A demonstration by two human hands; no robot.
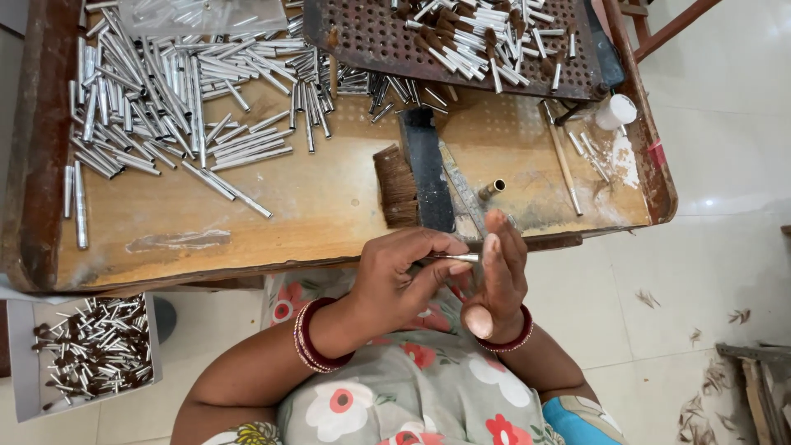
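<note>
My left hand (402, 276) pinches a thin silver metal tube (458, 257) by its end, held level over my lap just below the table's front edge. My right hand (499, 276) is held upright, palm turned toward the tube, fingers straight; the tube's tip touches or nearly touches its palm. Both wrists wear red bangles. A big heap of loose silver tubes (165, 91) covers the left half of the wooden work table (313, 214).
A dark brush (397, 188) and black bar lie mid-table. A perforated brown tray (362, 33) with several finished brush tips sits at the back. A small brass cylinder (492, 189), sticks, a white cap (616, 110). A white box (25, 363) of finished pieces stands on the floor at left.
</note>
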